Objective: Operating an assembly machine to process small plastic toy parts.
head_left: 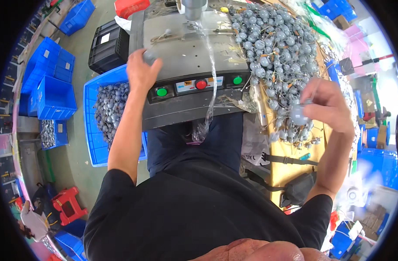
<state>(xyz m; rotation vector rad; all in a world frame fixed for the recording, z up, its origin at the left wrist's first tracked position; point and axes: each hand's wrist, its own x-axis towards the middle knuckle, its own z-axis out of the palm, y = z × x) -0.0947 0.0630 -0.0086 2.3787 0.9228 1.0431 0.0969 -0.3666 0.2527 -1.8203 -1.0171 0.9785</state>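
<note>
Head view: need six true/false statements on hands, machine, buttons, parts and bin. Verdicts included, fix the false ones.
1. The right hand holds a grey round piece. True.
2. The red button sits between two green buttons. True.
3. Grey round parts lie only left of the machine. False: a pile of grey pieces lies to its right.
4. The left hand is at the left edge of the machine. True.
5. The left hand is pressing the red button. False: it is well apart from that button.
6. The bin beside the left forearm is red. False: it is a blue bin.
</note>
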